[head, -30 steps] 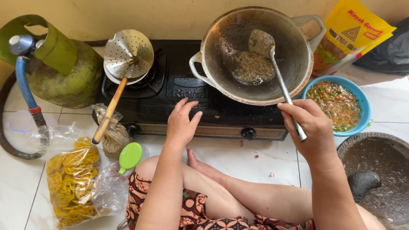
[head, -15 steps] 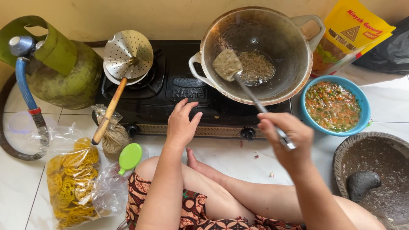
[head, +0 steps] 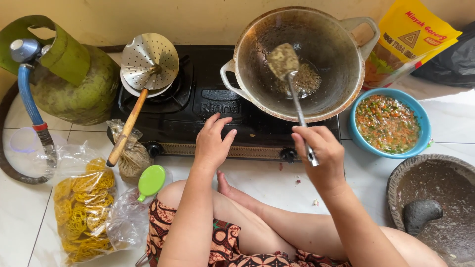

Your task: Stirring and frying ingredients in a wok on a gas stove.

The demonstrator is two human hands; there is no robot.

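Observation:
My right hand (head: 320, 153) grips the metal handle of a spatula (head: 291, 81), whose blade is lifted over the left part of a large metal wok (head: 346, 94). A little frying food lies at the bottom of the wok. My left hand (head: 213, 143) rests open on the front edge of the black two-burner gas stove (head: 198, 106), fingers spread, holding nothing. The wok sits on the right burner. I sit cross-legged on the floor in front of the stove.
A perforated skimmer with a wooden handle (head: 143, 74) lies over the left burner. A green gas cylinder (head: 74, 79) with a blue hose stands left. Bags of yellow crackers (head: 81, 207), a blue bowl of chopped mix (head: 388, 123), a yellow pouch (head: 410, 39) and a stone mortar (head: 435, 202) surround me.
My right hand swung the spatula from the wok's right side to its left, then raised the blade. My left hand stayed on the stove's edge.

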